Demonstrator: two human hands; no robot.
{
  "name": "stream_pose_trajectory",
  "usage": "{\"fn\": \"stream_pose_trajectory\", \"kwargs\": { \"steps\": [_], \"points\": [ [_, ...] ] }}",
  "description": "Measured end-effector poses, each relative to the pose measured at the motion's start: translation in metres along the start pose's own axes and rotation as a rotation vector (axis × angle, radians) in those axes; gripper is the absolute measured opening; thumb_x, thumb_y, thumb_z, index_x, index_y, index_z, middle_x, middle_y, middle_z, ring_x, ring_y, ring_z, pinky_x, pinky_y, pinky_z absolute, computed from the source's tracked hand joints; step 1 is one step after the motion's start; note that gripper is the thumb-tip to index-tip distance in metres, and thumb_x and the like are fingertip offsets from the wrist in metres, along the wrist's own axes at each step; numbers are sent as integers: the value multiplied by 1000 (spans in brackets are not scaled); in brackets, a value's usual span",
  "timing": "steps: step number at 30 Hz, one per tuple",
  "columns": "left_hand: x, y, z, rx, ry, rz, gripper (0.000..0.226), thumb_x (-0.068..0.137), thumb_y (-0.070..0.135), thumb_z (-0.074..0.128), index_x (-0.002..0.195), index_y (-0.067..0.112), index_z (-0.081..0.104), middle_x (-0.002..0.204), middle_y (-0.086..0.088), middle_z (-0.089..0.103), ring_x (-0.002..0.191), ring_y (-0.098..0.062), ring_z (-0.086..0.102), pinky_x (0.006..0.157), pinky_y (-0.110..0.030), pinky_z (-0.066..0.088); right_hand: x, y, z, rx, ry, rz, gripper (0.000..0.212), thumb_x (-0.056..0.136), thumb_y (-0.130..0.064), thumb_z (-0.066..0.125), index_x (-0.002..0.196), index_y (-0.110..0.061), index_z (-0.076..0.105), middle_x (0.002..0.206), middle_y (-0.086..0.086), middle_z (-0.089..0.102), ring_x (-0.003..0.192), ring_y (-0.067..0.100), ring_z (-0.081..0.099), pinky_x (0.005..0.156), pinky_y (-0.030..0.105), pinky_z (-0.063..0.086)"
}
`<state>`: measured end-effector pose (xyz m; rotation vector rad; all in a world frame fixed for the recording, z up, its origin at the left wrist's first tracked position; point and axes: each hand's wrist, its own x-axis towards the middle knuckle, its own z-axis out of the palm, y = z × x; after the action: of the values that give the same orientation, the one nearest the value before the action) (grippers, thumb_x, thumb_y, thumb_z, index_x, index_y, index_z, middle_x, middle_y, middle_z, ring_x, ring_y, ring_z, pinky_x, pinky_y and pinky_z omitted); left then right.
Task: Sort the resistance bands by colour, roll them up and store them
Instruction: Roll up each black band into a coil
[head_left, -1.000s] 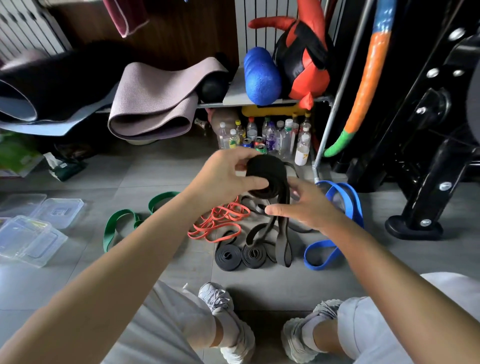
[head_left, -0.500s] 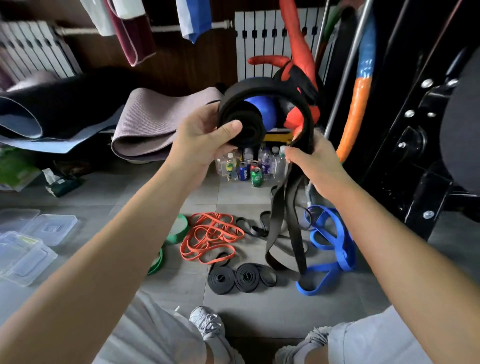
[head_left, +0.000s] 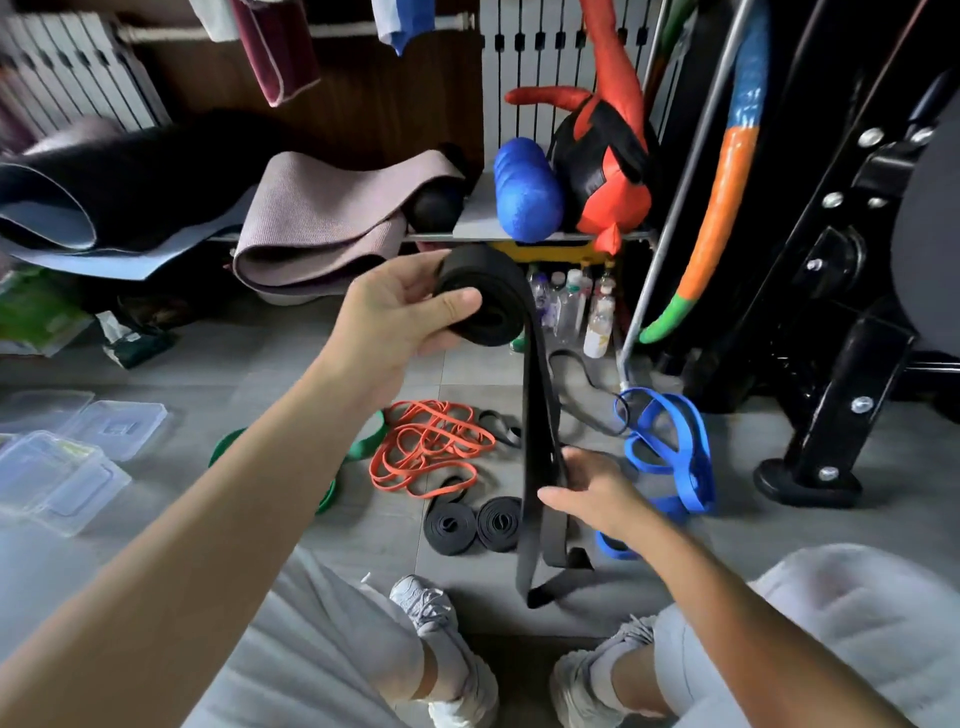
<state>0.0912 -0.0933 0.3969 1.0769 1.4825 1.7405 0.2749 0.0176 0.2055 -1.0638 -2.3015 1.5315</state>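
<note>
My left hand (head_left: 402, 306) grips a partly rolled wide black resistance band (head_left: 485, 299), held up over the floor. Its loose tail (head_left: 537, 441) hangs straight down, and my right hand (head_left: 587, 488) pinches that tail low down between thumb and fingers. On the tiles below lie two finished black rolls (head_left: 472, 522), a tangle of orange bands (head_left: 428, 441), blue bands (head_left: 667, 457) to the right, green bands (head_left: 332, 467) partly hidden by my left forearm, and thin black bands (head_left: 582, 387).
Clear plastic boxes (head_left: 62, 457) sit on the floor at left. A low shelf holds rolled mats (head_left: 322, 228) and a blue foam roller (head_left: 524, 192), with bottles (head_left: 576, 306) beneath. A black machine base (head_left: 810, 478) stands at right. My knees and shoes (head_left: 441, 649) are close below.
The roll has come down from in front of the shelf. My right hand slid down the hanging tail from near the roll to low on the band.
</note>
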Motion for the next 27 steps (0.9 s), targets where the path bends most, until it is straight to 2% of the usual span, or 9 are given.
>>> {"fn": "stream_pose_trajectory", "kwargs": {
  "steps": [3,7,10,13,16,18,20,24,27],
  "points": [
    [1,17,-3,-80,29,19,21,87,1,57,100,16,61,81,7,72,84,-12,69,74,-29,57,-4,47,37,-45,-36,155,16,79,-16,62,78,-31,61,91,9,71,92,31,65,86,41,49],
    [10,47,-26,-110,121,110,17,87,8,61,103,7,62,100,-11,68,100,-28,64,90,-51,51,-19,93,70,-100,-221,331,23,70,-25,66,93,-30,65,92,-1,72,91,20,67,86,35,50],
    [18,62,-45,-113,152,137,15,89,6,58,103,4,61,91,-7,72,95,-25,68,81,-37,55,-28,108,85,-122,-274,383,19,74,-21,71,92,-27,69,90,-3,71,85,16,66,84,31,50],
    [20,58,-53,138,114,73,18,87,4,61,103,12,63,91,-1,71,92,-20,69,75,-35,57,-21,89,81,-196,-342,413,57,79,-17,68,133,-22,48,114,-2,57,96,9,56,82,21,44],
    [13,34,-44,370,0,-6,31,80,-3,66,93,25,65,79,10,70,83,-8,68,76,-32,58,-3,36,61,-71,-321,290,91,73,-26,78,147,-22,24,146,6,36,127,16,43,97,26,41],
    [6,14,-37,435,-73,-34,37,75,-9,68,92,25,65,73,12,70,74,-2,65,70,-22,57,5,-10,41,117,-210,119,99,66,-27,83,146,-19,25,146,5,37,129,12,39,104,28,37],
    [0,-6,-32,469,-116,-74,39,73,-10,69,101,17,65,84,1,71,78,-7,65,74,-27,57,5,-55,17,279,-112,-72,101,61,-36,84,144,-19,29,140,0,43,126,6,41,104,24,34],
    [-8,-28,-26,507,-176,-100,39,71,-6,73,100,19,66,90,6,69,80,-1,65,80,-24,54,-4,-110,-17,365,-16,-321,64,63,-29,78,121,-34,52,120,-13,58,112,-4,55,101,16,40],
    [-11,-37,-24,477,-173,-111,42,70,-3,76,94,30,65,94,8,70,87,-4,67,85,-27,53,-4,-119,-22,358,35,-373,46,73,-2,72,110,-27,58,99,-7,68,89,-5,65,87,16,50]
  ]
}}
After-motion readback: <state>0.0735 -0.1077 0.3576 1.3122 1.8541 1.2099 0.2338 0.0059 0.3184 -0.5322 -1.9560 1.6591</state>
